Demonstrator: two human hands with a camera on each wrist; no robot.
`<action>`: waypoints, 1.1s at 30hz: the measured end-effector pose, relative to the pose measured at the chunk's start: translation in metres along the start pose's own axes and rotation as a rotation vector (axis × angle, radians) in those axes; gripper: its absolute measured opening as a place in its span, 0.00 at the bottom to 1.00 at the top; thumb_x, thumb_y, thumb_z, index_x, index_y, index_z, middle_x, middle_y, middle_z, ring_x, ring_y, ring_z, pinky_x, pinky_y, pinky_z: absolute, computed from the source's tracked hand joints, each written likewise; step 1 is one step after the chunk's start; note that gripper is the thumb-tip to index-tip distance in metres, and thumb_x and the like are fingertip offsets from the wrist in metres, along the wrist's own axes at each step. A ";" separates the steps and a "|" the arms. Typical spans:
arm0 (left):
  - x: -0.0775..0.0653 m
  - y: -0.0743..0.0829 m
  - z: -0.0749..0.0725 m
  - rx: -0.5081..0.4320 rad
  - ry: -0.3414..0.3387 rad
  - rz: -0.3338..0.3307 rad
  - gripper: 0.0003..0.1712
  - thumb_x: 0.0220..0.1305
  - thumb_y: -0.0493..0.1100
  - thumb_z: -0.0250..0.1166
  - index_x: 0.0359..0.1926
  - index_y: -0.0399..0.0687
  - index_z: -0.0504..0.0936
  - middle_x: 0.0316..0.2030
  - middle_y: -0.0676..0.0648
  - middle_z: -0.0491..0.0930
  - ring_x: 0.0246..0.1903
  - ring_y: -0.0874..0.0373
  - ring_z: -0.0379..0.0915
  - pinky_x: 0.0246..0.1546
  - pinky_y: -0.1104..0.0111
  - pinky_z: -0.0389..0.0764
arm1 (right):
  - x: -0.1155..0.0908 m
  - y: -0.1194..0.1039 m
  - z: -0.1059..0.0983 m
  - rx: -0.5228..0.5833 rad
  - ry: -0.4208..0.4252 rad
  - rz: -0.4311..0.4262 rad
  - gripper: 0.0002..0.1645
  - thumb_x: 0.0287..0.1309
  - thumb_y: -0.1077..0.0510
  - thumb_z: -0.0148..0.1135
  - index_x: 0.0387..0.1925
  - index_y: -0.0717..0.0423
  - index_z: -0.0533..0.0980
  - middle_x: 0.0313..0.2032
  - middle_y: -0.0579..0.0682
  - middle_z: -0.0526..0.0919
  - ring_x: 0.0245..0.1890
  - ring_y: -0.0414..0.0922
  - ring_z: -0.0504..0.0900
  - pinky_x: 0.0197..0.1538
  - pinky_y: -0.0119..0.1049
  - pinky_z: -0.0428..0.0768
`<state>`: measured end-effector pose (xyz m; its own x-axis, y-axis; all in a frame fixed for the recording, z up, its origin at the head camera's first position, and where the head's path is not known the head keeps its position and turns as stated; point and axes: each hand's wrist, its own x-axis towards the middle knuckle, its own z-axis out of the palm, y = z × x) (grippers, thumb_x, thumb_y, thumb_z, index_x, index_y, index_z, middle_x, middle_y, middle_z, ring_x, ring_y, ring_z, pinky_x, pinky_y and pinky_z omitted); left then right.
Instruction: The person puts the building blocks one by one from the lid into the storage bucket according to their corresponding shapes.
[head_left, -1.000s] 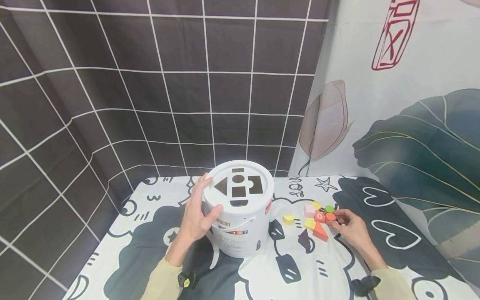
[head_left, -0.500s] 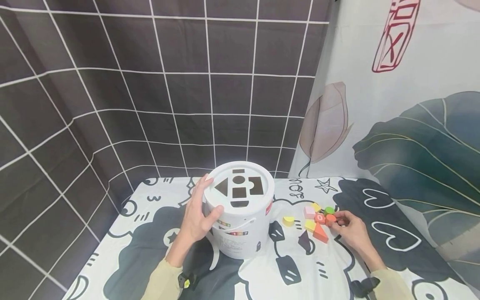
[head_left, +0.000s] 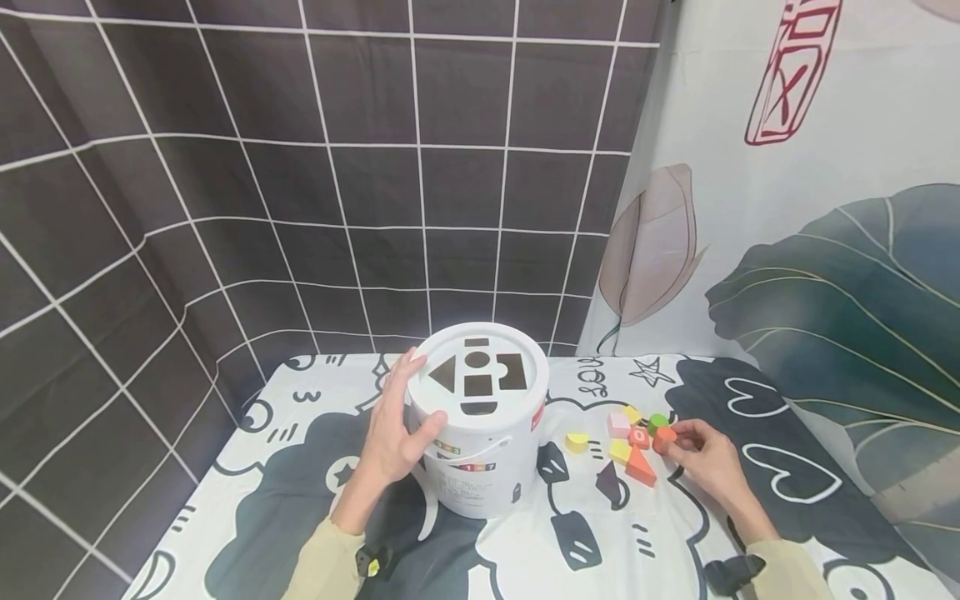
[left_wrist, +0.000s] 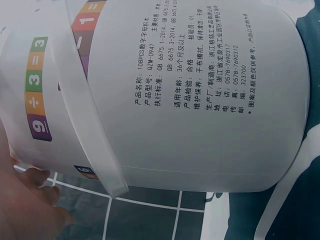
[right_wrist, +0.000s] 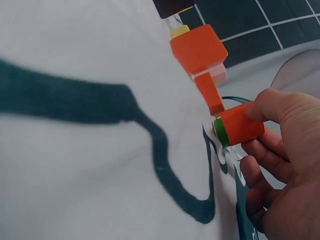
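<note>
A white lidded bucket stands upright on the cloth-covered table, its lid cut with differently shaped holes. My left hand rests against the bucket's left side, fingers and thumb fairly straight at the lid's rim. At the right, my right hand pinches an orange cylinder block between thumb and fingers. Close by it lie a green block, an orange block with a white mark, a pink block and an orange triangular block.
Beside the pile are yellow blocks, one of them a rounded yellow block nearer the bucket. A dark purple block lies in front of it. The bucket's white carrying handle hangs down its side. A dark gridded curtain rises behind the table.
My right hand has drawn the orange cylinder block slightly to the right, away from the marked orange block. My left hand and the bucket stay where they were.
</note>
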<state>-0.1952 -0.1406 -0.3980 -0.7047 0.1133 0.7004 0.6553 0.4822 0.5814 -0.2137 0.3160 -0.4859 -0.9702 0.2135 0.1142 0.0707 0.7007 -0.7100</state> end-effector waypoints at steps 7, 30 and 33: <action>0.000 0.001 -0.001 0.001 -0.002 -0.007 0.43 0.58 0.59 0.62 0.69 0.40 0.67 0.73 0.39 0.59 0.71 0.39 0.55 0.64 0.35 0.59 | 0.001 -0.007 -0.004 0.011 0.005 -0.017 0.25 0.55 0.60 0.68 0.51 0.68 0.74 0.44 0.66 0.81 0.44 0.59 0.79 0.37 0.38 0.78; 0.000 0.001 0.000 -0.004 -0.001 -0.001 0.43 0.58 0.58 0.62 0.69 0.41 0.68 0.73 0.37 0.60 0.71 0.38 0.54 0.63 0.34 0.59 | 0.003 -0.041 -0.015 -0.008 0.039 -0.170 0.23 0.56 0.59 0.69 0.50 0.67 0.75 0.42 0.63 0.81 0.43 0.58 0.78 0.37 0.42 0.74; 0.000 0.001 0.000 0.000 0.001 -0.007 0.43 0.57 0.58 0.62 0.69 0.41 0.68 0.73 0.38 0.60 0.71 0.38 0.55 0.63 0.34 0.60 | 0.005 -0.047 -0.018 -0.006 0.025 -0.187 0.23 0.57 0.59 0.69 0.51 0.67 0.75 0.42 0.62 0.81 0.43 0.59 0.78 0.37 0.42 0.75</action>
<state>-0.1940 -0.1400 -0.3974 -0.7092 0.1093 0.6965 0.6504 0.4826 0.5866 -0.2180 0.2964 -0.4392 -0.9605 0.0963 0.2611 -0.1087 0.7339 -0.6706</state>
